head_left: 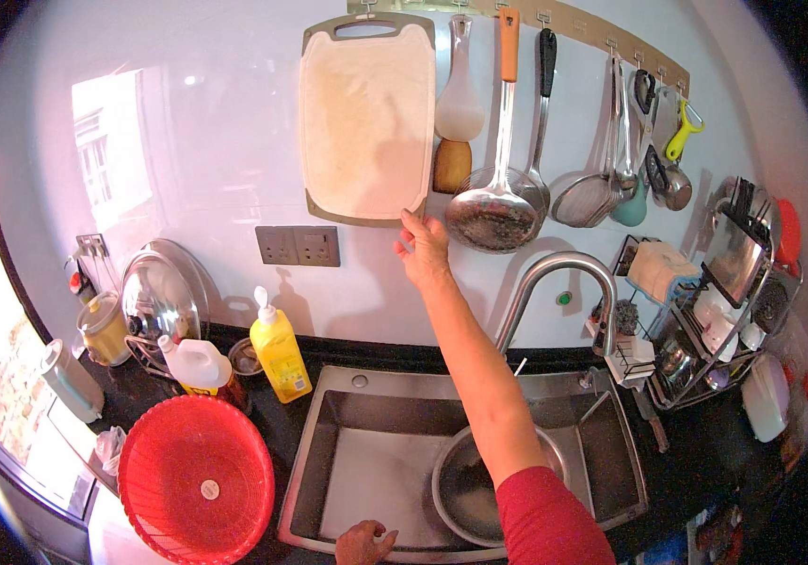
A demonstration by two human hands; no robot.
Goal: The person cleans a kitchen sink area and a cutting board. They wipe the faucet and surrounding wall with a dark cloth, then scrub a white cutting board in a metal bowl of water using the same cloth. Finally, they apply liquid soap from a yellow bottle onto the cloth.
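Observation:
My right arm stretches up over the sink, and my right hand [426,250] is at the lower right corner of a cutting board [366,122]. One fingertip touches that corner or sits just at it, and the other fingers are apart. The board is pale with a grey-brown rim and hangs upright on the wall. Low in the picture, my left hand [366,543] is by the sink's [327,546] front rim, holding nothing visible, fingers loosely apart. A round metal pan [448,499] stands in the sink, partly hidden by my right arm.
An orange-handled skimmer [506,141] and several utensils hang right of the board. A curved faucet [555,264] rises behind the sink. On the left are a red basin [197,480], a yellow soap bottle [280,353] and a pot lid [164,297]. A dish rack [705,348] stands right.

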